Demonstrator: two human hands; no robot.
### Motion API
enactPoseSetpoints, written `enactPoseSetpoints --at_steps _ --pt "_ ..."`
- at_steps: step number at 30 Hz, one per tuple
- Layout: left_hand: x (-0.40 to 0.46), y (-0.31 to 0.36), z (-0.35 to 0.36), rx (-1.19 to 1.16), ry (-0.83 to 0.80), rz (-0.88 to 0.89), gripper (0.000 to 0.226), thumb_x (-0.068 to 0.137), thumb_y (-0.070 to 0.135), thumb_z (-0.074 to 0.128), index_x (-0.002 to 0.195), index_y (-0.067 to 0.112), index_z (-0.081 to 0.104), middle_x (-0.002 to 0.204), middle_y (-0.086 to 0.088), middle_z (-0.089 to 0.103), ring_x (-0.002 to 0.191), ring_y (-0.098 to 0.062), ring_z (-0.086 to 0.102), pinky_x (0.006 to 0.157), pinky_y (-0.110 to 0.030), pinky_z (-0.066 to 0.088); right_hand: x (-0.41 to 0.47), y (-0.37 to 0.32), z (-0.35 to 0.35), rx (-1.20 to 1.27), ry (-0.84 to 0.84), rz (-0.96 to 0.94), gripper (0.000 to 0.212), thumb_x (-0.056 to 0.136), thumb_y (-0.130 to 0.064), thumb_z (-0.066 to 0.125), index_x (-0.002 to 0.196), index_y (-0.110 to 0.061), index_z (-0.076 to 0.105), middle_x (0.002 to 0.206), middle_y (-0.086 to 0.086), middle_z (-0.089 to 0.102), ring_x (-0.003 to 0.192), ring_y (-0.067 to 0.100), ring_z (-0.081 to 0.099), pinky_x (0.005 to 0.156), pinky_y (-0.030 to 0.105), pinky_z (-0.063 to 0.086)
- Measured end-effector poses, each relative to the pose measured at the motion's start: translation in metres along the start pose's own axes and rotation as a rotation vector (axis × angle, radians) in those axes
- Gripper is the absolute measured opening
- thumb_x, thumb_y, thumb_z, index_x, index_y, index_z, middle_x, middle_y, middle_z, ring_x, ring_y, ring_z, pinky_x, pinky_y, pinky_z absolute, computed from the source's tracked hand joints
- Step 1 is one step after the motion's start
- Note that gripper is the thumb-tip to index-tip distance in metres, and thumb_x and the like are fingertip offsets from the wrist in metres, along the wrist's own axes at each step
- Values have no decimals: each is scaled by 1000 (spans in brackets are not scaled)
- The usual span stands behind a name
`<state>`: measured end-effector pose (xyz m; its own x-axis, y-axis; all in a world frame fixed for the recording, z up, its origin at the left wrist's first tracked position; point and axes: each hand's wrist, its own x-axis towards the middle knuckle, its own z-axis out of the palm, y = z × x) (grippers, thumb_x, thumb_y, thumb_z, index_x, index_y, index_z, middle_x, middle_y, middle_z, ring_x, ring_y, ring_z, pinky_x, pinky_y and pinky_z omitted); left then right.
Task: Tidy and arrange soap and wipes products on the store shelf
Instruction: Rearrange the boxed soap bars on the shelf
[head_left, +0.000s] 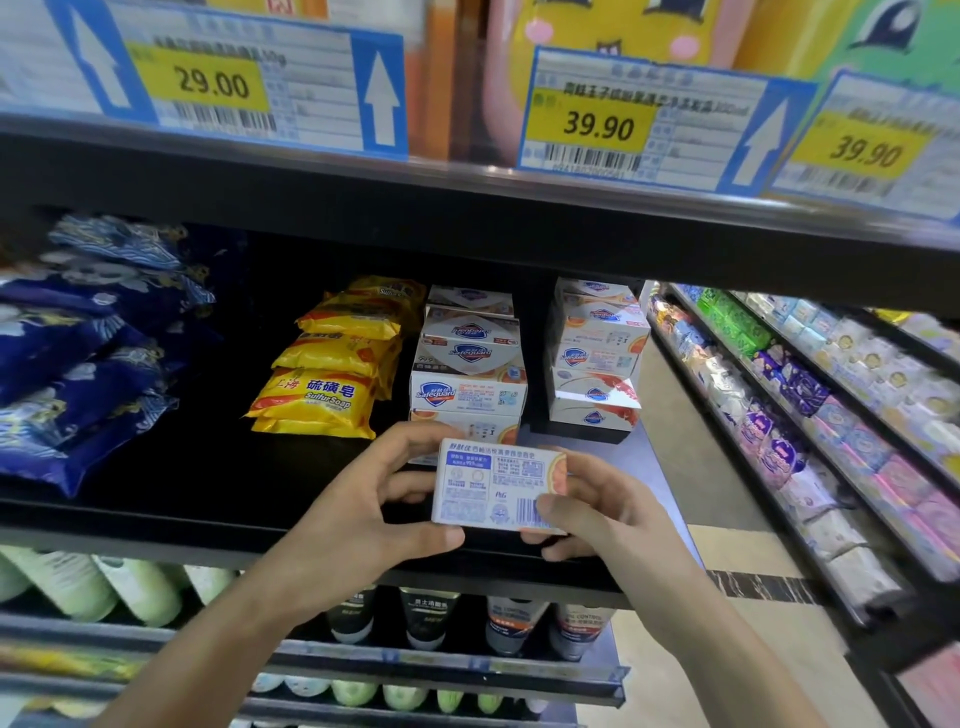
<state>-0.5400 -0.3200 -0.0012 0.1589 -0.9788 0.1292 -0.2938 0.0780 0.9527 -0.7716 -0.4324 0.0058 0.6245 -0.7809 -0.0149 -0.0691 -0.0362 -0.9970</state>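
A white Safeguard soap box is held in front of the black shelf, its printed back and barcode facing me. My left hand grips its left end, thumb under the bottom edge. My right hand grips its right end, thumb on the barcode. Behind it stands a stack of white Safeguard soap boxes, with a second stack to the right. Yellow sulfur soap packs are piled left of them. Dark blue wipes packs fill the shelf's left side.
The upper shelf edge carries price tags close above. Below are green bottles and dark tubes. An aisle floor and a long shelf of packaged goods run along the right.
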Motion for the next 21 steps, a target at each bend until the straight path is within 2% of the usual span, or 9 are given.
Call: enactPoseSetpoints --at_steps 5,9,12,14,16,18,19,20,21 --pt "1 -2 2 17 18 14 78 76 14 89 138 47 53 139 13 64 124 -14 65 111 -50 44 0 2 -1 28 7 -33 40 84 -25 70 124 -25 67 112 4 77 94 29 76 73 28 60" --pt "3 -5 3 -3 -3 1 86 79 11 82 145 51 44 135 10 67 124 -15 65 107 -38 46 -3 5 0 75 39 -102 42 83 -19 72 123 -28 66 114 2 76 105 24 73 76 32 61" --pt "-2 -1 1 -26 10 -51 79 78 4 63 147 40 46 131 8 70 122 -12 66 100 -33 50 -6 7 3 89 78 -177 42 79 -17 77 117 -33 68 105 0 73 102 26 71 84 38 61" --pt "0 6 3 -36 -5 -104 69 76 3 56 140 30 54 127 6 73 121 -12 66 96 -28 53 -8 7 5 63 71 -227 42 80 -21 79 118 -34 66 107 -7 72 99 21 69 88 35 58" --pt "-2 7 4 -133 -93 -125 44 85 2 58 127 14 62 116 0 75 128 -23 63 102 -35 53 -10 8 7 29 39 -257 41 84 -19 75 121 -29 61 118 -4 72 109 23 69 92 37 58" --pt "6 -12 -2 -148 31 -148 28 104 4 50 128 -2 61 123 -17 68 138 -41 53 116 -52 43 -10 12 9 -5 28 -280 40 87 -13 72 122 -24 58 121 4 71 115 28 67 94 39 57" --pt "6 -16 1 -139 48 -129 30 108 8 46 133 -4 59 131 -22 64 139 -43 51 118 -54 39 -10 13 10 -24 31 -291 39 87 -11 72 121 -24 58 118 3 71 115 29 66 92 38 57" --pt "4 -15 6 -125 -3 -87 30 109 15 47 133 2 61 136 -18 64 139 -38 53 118 -51 41 -10 14 11 -39 35 -298 39 86 -9 72 119 -24 59 114 1 71 115 28 66 90 36 56" --pt "-2 -9 9 -103 -66 -62 28 108 28 52 130 15 64 134 -4 67 137 -27 57 114 -44 46 -11 15 11 -49 39 -300 39 86 -7 72 119 -25 59 113 0 71 115 27 66 87 32 56"
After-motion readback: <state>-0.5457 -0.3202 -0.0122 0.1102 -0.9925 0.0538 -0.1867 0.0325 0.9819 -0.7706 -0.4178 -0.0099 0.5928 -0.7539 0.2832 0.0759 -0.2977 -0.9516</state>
